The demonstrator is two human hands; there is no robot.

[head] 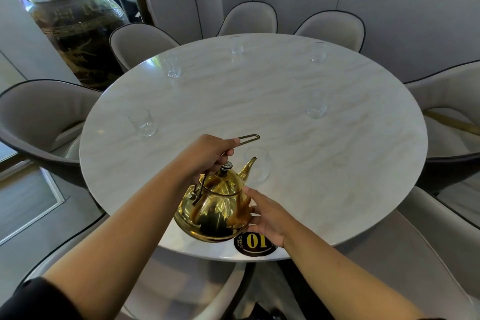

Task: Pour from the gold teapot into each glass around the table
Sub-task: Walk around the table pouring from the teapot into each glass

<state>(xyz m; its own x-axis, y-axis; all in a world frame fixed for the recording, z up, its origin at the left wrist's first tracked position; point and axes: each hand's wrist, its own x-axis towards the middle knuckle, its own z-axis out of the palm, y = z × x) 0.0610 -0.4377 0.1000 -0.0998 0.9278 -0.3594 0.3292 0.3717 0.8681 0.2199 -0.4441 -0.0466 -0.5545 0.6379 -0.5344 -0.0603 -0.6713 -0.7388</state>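
Note:
The gold teapot point(215, 210) hangs above the near edge of the round marble table point(337, 176), its spout pointing at the nearest clear glass point(259, 166). My left hand point(205, 156) grips the teapot's thin wire handle from above. My right hand point(265, 215) rests its fingers against the pot's right side. Several other clear glasses stand around the table: one at the left point(143, 122), one at the far left point(172, 67), one at the back point(236, 45), one at the back right point(319, 52) and one at the right point(316, 105).
Grey upholstered chairs ring the table, for example at the left point(39, 117) and at the back point(250, 18). A black oval marker with a gold "01" point(255, 243) lies at the table's near edge. A large dark glass jar point(75, 28) stands at the back left.

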